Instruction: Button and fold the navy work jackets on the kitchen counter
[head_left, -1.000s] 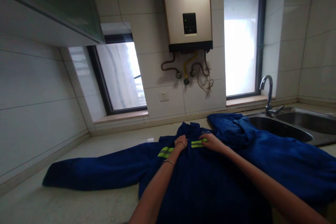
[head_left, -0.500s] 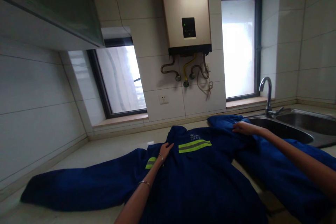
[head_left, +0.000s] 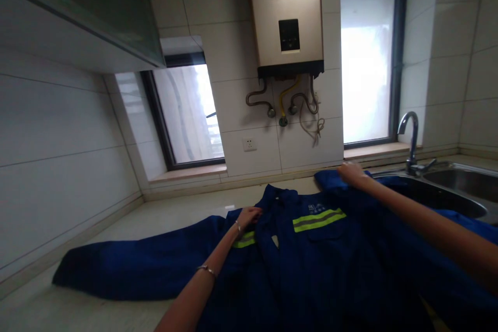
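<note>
A dark blue work jacket (head_left: 327,270) with yellow-green reflective strips lies spread on the counter, front up and collar toward the wall. One sleeve (head_left: 128,267) stretches out to the left. Just left of the collar, my left hand (head_left: 249,215) is closed on the jacket's front. My right hand (head_left: 354,174) grips the jacket at its right shoulder, close to the wall, its fingertips partly hidden. More blue cloth (head_left: 329,179) lies bunched behind that hand, and some reaches toward the sink.
A steel double sink (head_left: 462,192) with a curved tap (head_left: 410,135) is at the right. Above the counter (head_left: 105,316) hangs a water heater (head_left: 288,5) with pipes below. A wall cabinet (head_left: 81,15) juts out at upper left. A socket (head_left: 249,144) sits on the tiled wall.
My right hand has drawn the jacket's right front outward and up toward the wall. The jacket's front now lies wider, with a gap below the collar. The view has shifted slightly left.
</note>
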Available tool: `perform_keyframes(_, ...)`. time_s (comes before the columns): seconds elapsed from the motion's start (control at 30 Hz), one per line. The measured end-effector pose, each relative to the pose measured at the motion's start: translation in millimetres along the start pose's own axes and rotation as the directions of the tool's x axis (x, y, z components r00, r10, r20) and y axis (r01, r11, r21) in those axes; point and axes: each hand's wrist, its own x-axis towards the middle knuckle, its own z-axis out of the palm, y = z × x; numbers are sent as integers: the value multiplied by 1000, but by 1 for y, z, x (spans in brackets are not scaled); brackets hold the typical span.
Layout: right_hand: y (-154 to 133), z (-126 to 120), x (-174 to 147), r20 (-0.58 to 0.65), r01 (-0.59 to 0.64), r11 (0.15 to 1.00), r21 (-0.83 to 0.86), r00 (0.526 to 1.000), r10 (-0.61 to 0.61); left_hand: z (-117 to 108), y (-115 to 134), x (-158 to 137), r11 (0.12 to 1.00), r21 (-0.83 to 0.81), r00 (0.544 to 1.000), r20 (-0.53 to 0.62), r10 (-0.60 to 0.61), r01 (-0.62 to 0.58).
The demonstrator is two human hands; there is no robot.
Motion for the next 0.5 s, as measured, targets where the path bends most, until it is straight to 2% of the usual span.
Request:
perform_keyframes(0.1,-82,40,-26,85,185,971,150,976,-199,-36,-6,15,982,184,991,-124,57,-33)
perform_keyframes(0.17,-129,59,-37,85,232,917,326,958,-273,-60,-16,21,954,298,980,-183,79,-21)
perform_keyframes(0.2,-148,65,-40,90,199,895,399,963,-254,-71,-22,23,938,346,979,-189,76,-6)
perform_keyframes(0.27,-179,72,-37,170,57,845,531,970,-172,-84,-36,24,910,415,986,-161,47,24)
perform_keyframes(0.37,-214,79,-21,375,-192,747,637,923,-82,-88,-53,23,890,456,994,-108,21,31)
perform_keyframes(0.43,-231,83,-10,426,-260,686,680,901,-80,-89,-58,22,892,451,993,-108,37,16)
perform_keyframes(0.5,-240,84,-1,405,-260,633,729,910,-93,-98,-60,22,910,415,988,-149,50,17)
